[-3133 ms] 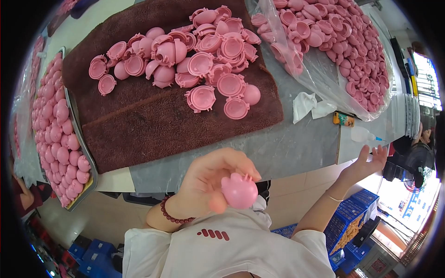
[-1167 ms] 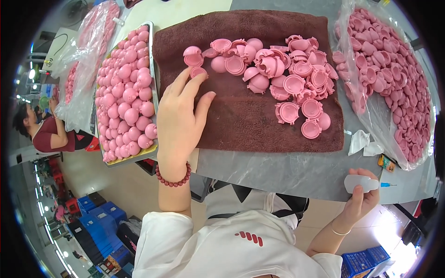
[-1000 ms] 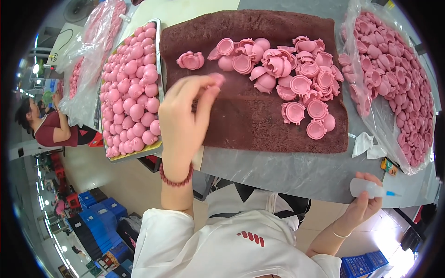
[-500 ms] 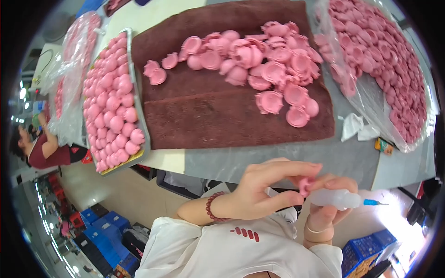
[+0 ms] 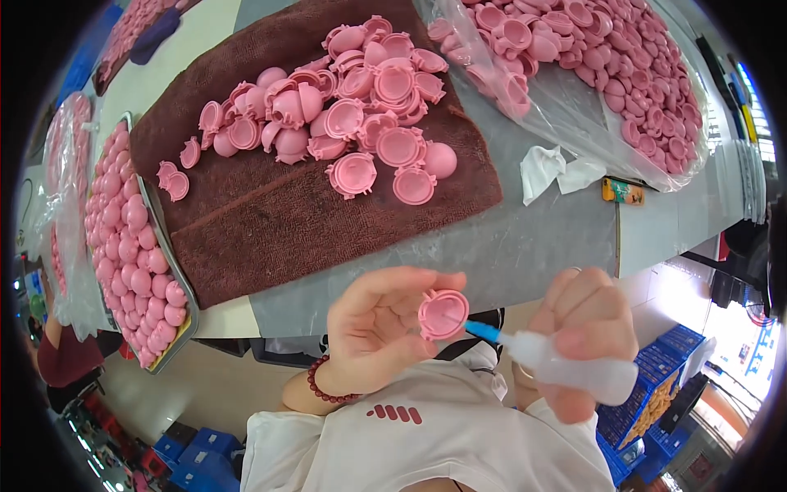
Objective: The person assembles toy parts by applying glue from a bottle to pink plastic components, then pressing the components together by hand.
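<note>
My left hand [image 5: 379, 328], with a beaded bracelet at its wrist, grips a round pink plastic half shell [image 5: 443, 315] between thumb and fingers. The shell's hollow side faces the bottle in my right hand. Wrapped round a translucent white squeeze bottle [image 5: 574, 365], my right hand [image 5: 592, 332] points its blue needle tip [image 5: 482, 330] to the left. The needle reaches into the hollow of the shell; whether it touches the inside I cannot tell. Beyond my hands, many loose pink half shells [image 5: 352, 120] lie heaped on a brown towel [image 5: 328, 246].
At the left, a tray [image 5: 182, 271] holds joined pink balls. A clear plastic bag [image 5: 566, 123] full of pink shells lies at the far right. Crumpled white tissue [image 5: 543, 174] and a small orange-green packet [image 5: 623, 191] rest near the grey table's edge. Another person's sleeve [image 5: 70, 361] shows far left.
My view has shifted, so the table things appear further left. The needle has swung from pointing right to pointing left into the shell, which my left hand now holds with its hollow showing.
</note>
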A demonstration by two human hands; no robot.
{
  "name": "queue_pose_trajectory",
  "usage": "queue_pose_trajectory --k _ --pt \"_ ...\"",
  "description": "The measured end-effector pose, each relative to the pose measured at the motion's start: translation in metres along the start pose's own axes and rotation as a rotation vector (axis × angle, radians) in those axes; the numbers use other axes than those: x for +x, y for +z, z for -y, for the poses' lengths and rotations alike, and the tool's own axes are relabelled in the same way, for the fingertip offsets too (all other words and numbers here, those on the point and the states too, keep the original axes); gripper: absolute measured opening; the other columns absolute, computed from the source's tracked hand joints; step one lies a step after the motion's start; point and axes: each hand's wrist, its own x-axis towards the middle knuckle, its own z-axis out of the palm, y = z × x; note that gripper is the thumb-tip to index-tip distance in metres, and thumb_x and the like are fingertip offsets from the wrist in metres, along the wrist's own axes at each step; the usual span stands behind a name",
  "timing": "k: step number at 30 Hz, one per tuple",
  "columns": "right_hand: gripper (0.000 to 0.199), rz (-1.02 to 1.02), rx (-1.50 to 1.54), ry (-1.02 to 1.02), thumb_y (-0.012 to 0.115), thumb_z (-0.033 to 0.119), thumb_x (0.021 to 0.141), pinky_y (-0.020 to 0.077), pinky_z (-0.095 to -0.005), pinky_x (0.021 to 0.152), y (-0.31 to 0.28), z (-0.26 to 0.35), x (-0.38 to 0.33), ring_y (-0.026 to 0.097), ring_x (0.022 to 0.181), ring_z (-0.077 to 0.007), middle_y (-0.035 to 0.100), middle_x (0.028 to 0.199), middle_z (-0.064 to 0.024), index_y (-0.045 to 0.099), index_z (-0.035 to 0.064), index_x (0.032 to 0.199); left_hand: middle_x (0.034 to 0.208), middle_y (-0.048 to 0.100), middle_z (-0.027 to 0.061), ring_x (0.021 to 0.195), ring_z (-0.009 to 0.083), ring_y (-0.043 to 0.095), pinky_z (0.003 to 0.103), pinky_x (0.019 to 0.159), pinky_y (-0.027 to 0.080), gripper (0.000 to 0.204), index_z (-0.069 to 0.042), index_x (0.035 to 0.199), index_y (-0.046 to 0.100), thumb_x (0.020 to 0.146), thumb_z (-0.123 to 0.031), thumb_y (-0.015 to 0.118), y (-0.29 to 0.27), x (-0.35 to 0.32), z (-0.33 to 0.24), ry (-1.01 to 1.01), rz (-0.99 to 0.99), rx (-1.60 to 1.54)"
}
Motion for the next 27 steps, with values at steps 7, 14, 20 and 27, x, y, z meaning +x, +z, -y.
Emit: queue_pose_trajectory --k 7,14,20,27 --pt "0.053 0.076 -0.162 -0.046 0.061 0.052 0.072 0.0251 -0.0222 0.036 0.013 0.002 0.001 0.04 0.042 -0.0104 0.048 0.055 -0.0004 0.059 -0.0011 0.074 0.117 0.046 0.0253 0.087 0.0232 0.061 0.031 0.073 0.052 0.048 -0.001 0.112 0.04 0.073 -0.007 0.068 0.001 -0.004 -0.001 -0.083 -0.118 0.138" --pt "0.049 0.001 -0.127 -0.043 0.065 0.047 0.07 0.0265 -0.0219 0.032 0.014 -0.001 -0.001 0.041 0.037 -0.0095 0.053 0.053 0.0003 0.064 -0.0016 0.075 0.117 0.046 0.026 0.084 0.0229 0.061 0.031 0.074 0.051 0.049 -0.001 0.112 0.04 0.072 -0.008 0.069 -0.001 -0.004 -0.002 -0.09 -0.092 0.122" --pt "0.051 -0.004 -0.154 -0.067 0.065 0.047 0.071 0.0286 -0.0227 0.034 0.013 -0.004 -0.002 0.043 0.04 -0.01 0.056 0.057 -0.0019 0.062 -0.0037 0.08 0.115 0.047 0.0265 0.089 0.0223 0.059 0.031 0.073 0.051 0.051 0.0 0.112 0.041 0.071 -0.01 0.07 0.0 -0.003 -0.003 -0.085 -0.109 0.14" --pt "0.051 -0.048 -0.117 -0.08 0.064 0.046 0.072 0.0283 -0.0234 0.034 0.009 -0.004 -0.002 0.043 0.042 -0.0104 0.057 0.06 -0.0038 0.062 -0.0042 0.081 0.113 0.048 0.0274 0.091 0.0224 0.058 0.031 0.077 0.05 0.053 0.001 0.111 0.042 0.069 -0.011 0.072 0.002 -0.002 -0.006 -0.088 -0.093 0.128"
